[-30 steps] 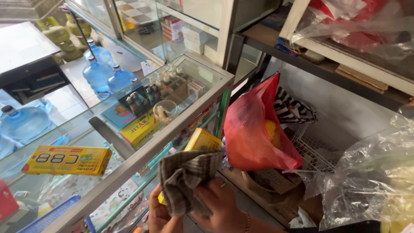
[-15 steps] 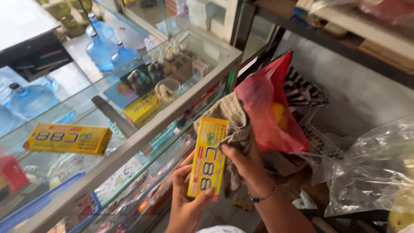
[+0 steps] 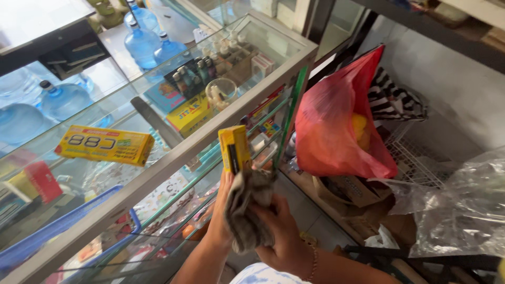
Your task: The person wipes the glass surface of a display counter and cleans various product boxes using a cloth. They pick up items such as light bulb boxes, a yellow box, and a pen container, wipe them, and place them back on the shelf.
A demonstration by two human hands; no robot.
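My left hand [image 3: 221, 213] holds a yellow box [image 3: 234, 150] upright, edge toward the camera, close to the metal frame of a glass display case [image 3: 173, 158]. My right hand [image 3: 281, 236] grips a grey checked cloth [image 3: 244, 208] and presses it against the lower part of the box. The cloth hides most of my left hand's fingers. A second yellow box [image 3: 105, 144] of the same kind lies flat on the glass top to the left.
Small bottles [image 3: 192, 73], a glass cup [image 3: 221, 92] and another yellow carton [image 3: 190, 114] show through the glass top. A red plastic bag [image 3: 331, 131] hangs to the right above cardboard boxes [image 3: 350, 192]. A clear plastic bag [image 3: 463, 210] is at far right. Blue water jugs [image 3: 142, 42] stand behind.
The yellow box has turned from face-on to edge-on and moved nearer the case. The cloth has shifted from behind the box to over its lower part, with my right hand now beneath it.
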